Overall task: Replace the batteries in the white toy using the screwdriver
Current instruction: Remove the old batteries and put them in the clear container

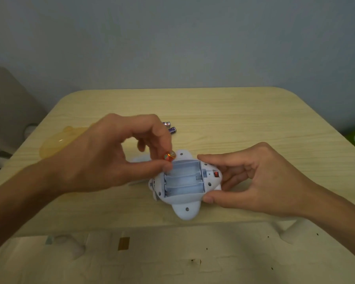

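Note:
The white toy [186,210] lies belly-up near the table's front edge, its battery compartment [183,178] uncovered with three bare slots. My right hand [252,179] grips the toy's right side between thumb and fingers. My left hand [111,154] pinches an orange battery [169,156] at the compartment's upper left corner. Two purple batteries [170,127] lie on the table behind my left hand. The screwdriver and the compartment cover are not in sight.
A translucent orange plastic piece [57,143] rests on the light wooden table [244,124] at the left, partly behind my left forearm. A grey chair [10,111] stands left of the table. Pale floor lies below the front edge.

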The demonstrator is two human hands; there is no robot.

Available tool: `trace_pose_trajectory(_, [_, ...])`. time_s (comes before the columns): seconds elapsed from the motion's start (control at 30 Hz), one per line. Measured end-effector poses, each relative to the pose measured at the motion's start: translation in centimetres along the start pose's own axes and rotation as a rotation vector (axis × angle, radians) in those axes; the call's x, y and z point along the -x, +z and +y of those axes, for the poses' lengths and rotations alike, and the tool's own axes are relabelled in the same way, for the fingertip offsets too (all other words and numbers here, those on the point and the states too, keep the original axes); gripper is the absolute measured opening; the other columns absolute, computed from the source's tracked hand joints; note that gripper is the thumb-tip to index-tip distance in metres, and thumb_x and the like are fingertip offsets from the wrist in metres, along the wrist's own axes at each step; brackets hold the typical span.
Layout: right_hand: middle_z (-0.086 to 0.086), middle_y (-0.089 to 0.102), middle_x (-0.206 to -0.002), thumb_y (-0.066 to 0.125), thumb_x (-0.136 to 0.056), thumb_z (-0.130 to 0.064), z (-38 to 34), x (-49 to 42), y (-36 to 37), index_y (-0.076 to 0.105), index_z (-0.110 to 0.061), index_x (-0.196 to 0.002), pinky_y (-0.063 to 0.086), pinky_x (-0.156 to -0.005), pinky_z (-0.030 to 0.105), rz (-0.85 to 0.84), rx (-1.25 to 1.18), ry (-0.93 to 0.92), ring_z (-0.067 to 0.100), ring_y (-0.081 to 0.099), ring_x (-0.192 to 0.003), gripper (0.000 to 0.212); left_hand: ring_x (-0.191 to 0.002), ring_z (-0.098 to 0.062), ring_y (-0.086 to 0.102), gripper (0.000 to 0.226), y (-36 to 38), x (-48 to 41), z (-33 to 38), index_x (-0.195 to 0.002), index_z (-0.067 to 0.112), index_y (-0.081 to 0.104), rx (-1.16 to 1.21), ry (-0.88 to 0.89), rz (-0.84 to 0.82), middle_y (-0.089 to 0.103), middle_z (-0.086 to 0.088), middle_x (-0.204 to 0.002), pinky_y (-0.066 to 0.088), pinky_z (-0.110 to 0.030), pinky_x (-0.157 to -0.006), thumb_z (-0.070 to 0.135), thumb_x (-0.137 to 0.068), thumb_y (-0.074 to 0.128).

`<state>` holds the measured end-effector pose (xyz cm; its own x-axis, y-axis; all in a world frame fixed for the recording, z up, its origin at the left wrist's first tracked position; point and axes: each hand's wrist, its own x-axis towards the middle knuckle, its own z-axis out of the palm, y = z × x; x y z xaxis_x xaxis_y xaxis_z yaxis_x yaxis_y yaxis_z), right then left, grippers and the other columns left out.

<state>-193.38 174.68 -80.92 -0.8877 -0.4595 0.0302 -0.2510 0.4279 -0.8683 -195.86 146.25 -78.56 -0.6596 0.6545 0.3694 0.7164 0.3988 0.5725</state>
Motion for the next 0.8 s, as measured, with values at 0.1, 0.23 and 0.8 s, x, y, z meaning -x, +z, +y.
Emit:
trace_pose_trajectory(0.1, [-0.007,0.085,-0.095,0.096,-0.066,-0.024,0.1,-0.2,0.1,0.073,-0.025,-0.131,0.065,-0.079,0.022,0.012,-0.001,-0.006,0.012,0.082,-0.08,0.069,-0.08,-0.013,0.076,0.021,-1.9,1.6,-1.2,-0.102,0.027,0.071,-0.06,-0.068,0.013,0.077,0.015,-0.089,0.054,-0.031,-0.069,0.036,-0.085,0.079])
trace_pose_trajectory(0.23, [-0.008,0.085,-0.094,0.096,-0.066,-0.024,0.1,-0.5,0.4,0.073,-0.027,-0.13,0.065,-0.078,0.022,-0.001,0.0,-0.022,0.012,0.081,-0.078,0.068,-0.077,-0.011,0.077,0.023,-3.8,3.9,-2.5,-0.098,0.038,0.075,-0.122,-0.176,0.018,0.08,0.015,-0.085,0.053,-0.032,-0.065,0.047,-0.078,0.081])
trace_pose_trajectory(0.8, [-0.01,0.085,-0.094,0.096,-0.067,-0.02,-0.3,-1.2,1.0,0.074,-0.028,-0.128,0.066,-0.077,0.025,0.002,0.037,-0.064,0.013,0.082,-0.077,0.066,-0.08,-0.01,0.073,0.022,-5.8,7.2,-4.5,-0.099,0.052,0.077,-0.301,-0.281,-0.095,0.076,0.023,-0.089,0.053,-0.032,-0.064,0.059,-0.078,0.076])
